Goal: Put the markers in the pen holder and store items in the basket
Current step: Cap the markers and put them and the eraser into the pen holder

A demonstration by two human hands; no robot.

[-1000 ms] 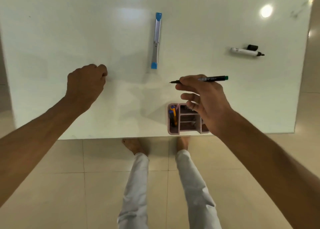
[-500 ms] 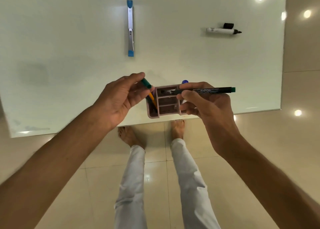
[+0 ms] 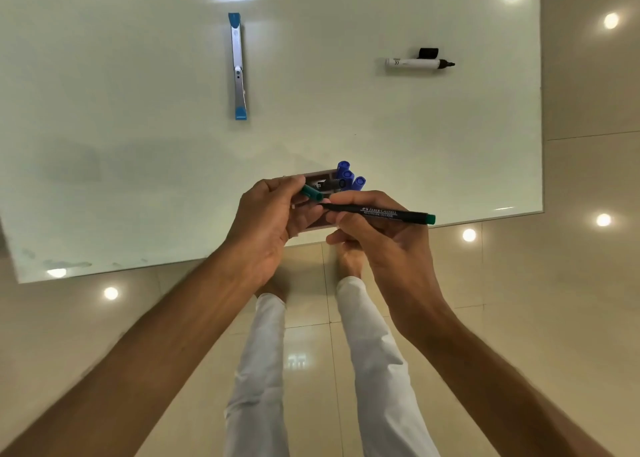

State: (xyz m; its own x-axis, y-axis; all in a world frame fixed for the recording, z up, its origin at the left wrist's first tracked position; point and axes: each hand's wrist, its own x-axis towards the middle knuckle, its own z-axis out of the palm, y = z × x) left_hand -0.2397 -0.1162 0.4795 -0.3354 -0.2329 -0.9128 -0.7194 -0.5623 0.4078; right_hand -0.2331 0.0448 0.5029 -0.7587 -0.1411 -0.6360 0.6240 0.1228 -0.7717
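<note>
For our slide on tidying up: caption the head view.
Over the pen holder, the left hand brings a green cap to the uncapped marker in the right hand.

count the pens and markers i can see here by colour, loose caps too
Green-ended: 1 pen, right hand, plus 1 cap, left hand
Blue-capped: 3 markers in the pen holder
Black: 1 uncapped marker, 1 loose cap
Total: 5 markers, 2 caps

A: so what are we wearing here? Any sleeves?

B: nope, our forearms are bare. Just white trousers and bare feet below the table edge.
</note>
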